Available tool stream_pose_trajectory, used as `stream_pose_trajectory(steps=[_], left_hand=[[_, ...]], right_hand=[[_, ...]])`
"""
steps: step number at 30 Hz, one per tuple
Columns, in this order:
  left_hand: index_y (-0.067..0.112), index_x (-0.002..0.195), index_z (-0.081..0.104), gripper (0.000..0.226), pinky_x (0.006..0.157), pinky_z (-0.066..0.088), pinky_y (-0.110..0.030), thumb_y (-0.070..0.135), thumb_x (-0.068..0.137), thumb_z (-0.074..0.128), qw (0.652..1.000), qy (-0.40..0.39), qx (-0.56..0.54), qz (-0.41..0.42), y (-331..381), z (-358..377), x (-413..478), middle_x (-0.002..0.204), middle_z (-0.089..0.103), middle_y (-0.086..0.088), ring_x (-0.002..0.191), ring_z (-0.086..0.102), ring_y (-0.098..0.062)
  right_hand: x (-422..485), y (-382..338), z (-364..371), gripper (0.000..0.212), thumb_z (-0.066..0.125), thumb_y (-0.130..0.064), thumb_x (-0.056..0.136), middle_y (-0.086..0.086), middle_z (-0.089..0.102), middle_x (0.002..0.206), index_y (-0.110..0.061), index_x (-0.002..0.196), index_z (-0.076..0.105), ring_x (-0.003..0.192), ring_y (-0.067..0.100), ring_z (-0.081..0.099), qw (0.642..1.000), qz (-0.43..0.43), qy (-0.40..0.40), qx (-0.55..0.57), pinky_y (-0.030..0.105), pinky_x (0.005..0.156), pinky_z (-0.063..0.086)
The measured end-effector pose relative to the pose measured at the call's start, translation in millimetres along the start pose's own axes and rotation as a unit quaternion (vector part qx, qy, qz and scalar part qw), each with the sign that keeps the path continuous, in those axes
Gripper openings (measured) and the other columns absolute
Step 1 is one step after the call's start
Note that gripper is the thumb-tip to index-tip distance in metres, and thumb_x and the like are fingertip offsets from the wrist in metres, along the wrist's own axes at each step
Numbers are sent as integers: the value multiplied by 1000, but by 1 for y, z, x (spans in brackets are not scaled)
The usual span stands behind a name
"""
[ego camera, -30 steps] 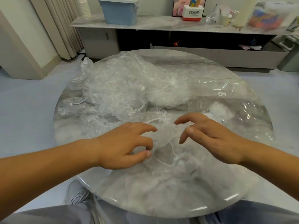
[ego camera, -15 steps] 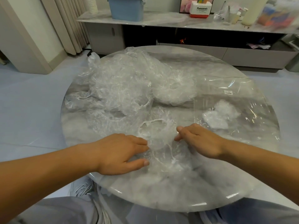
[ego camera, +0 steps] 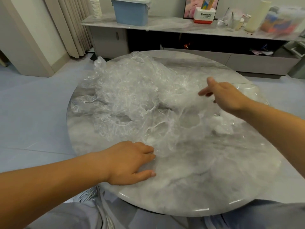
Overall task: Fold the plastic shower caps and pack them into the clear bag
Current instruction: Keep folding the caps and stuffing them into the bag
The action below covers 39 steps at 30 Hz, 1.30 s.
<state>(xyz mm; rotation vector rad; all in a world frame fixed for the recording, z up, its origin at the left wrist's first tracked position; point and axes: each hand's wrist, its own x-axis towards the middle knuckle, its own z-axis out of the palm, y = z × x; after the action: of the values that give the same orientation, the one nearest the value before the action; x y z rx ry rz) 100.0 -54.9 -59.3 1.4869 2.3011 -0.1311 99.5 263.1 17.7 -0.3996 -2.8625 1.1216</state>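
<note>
A loose pile of crinkled clear shower caps [ego camera: 128, 96] covers the far left of the round marble table [ego camera: 206, 187]. One shower cap [ego camera: 166, 129] is stretched in the air between my hands. My left hand [ego camera: 132, 161] lies flat on the table and presses the cap's near edge down. My right hand [ego camera: 226, 95] is raised over the right side and holds the cap's far edge, with thumb and forefinger sticking out; it is blurred. The clear bag [ego camera: 250, 91] lies flat under my right arm, with white folded caps [ego camera: 221, 128] inside.
Behind the table runs a low cabinet [ego camera: 181, 28] with a blue bin [ego camera: 130, 10], a red and white box [ego camera: 203, 16], bottles and a plastic container. Curtains [ego camera: 72, 25] hang at the back left. My knees are under the table's near edge.
My right hand has lifted from the table and swung up to the far right, pulling the cap taut. My left hand stays flat near the front edge.
</note>
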Motion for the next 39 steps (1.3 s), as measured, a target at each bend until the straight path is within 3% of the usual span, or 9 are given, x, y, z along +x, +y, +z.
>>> stream_pose_trajectory(steps=[8, 14, 18, 22, 27, 30, 33, 36, 39], left_hand=[[24, 123, 60, 70, 102, 37, -36, 70, 96, 15, 997, 60, 36, 44, 12, 7, 7, 132, 55, 4, 119, 46, -17], [24, 126, 60, 65, 103, 36, -33, 68, 99, 20, 996, 70, -3, 53, 8, 8, 5, 134, 53, 5, 121, 45, -15], [25, 130, 58, 65, 106, 34, -34, 68, 99, 21, 996, 70, 0, 61, 7, 8, 9, 140, 49, 6, 126, 42, -14], [28, 140, 51, 62, 111, 28, -32, 67, 99, 25, 995, 63, -23, 68, 7, 8, 12, 151, 41, 6, 134, 35, -14], [34, 146, 40, 55, 115, 20, -33, 64, 100, 32, 993, 51, -45, 96, 9, 3, 13, 165, 20, 3, 144, 26, -16], [35, 144, 39, 52, 115, 17, -29, 63, 100, 34, 988, 80, -56, 116, 11, 0, 11, 167, 16, 1, 144, 26, -17], [32, 134, 51, 46, 115, 16, -25, 61, 101, 37, 980, 150, -61, 115, 12, -4, 8, 161, 28, 3, 144, 28, -14], [35, 125, 62, 52, 121, 3, -27, 67, 99, 29, 983, 157, -32, 90, 8, -9, 7, 166, 20, 3, 153, 6, -12], [37, 137, 55, 65, 119, -6, -26, 73, 96, 21, 996, 69, -19, 50, 3, -8, 5, 169, 7, 1, 155, 0, -15]], right_hand=[[56, -21, 9, 65, 17, -50, 109, 2, 58, 137, -12, 132, 65, 108, 17, 54, 993, -2, 68, 93, 31, 93, 34], [75, -22, -1, 57, 30, -43, 109, 3, 75, 101, -14, 88, 74, 96, 18, 68, 943, 9, 171, 285, 34, 93, 55], [87, -20, 14, 48, 35, -40, 109, 6, 70, 108, -12, 92, 70, 106, 18, 65, 911, 69, 176, 366, 37, 106, 50], [83, -5, 38, 54, 30, -47, 108, 7, 46, 153, -10, 138, 55, 143, 27, 39, 952, 124, 77, 270, 47, 122, 25], [71, -7, 34, 54, 32, -43, 108, 3, 37, 160, -14, 152, 43, 147, 24, 33, 982, 56, 65, 166, 35, 113, 25], [56, -7, 25, 51, 31, -43, 108, 3, 45, 155, -16, 149, 46, 144, 22, 37, 990, -17, 123, 62, 38, 117, 29], [19, -5, 19, 31, 39, -39, 106, -2, 60, 128, -22, 119, 62, 124, 16, 52, 984, -86, 153, -2, 38, 105, 43], [-36, -2, 20, 32, 46, -43, 102, -16, 68, 99, -22, 97, 70, 93, 4, 62, 989, -148, 16, 5, 25, 81, 49], [-73, 6, 33, 45, 40, -63, 92, -18, 69, 100, -33, 96, 73, 96, 4, 64, 976, -170, -134, -37, 29, 84, 52]])
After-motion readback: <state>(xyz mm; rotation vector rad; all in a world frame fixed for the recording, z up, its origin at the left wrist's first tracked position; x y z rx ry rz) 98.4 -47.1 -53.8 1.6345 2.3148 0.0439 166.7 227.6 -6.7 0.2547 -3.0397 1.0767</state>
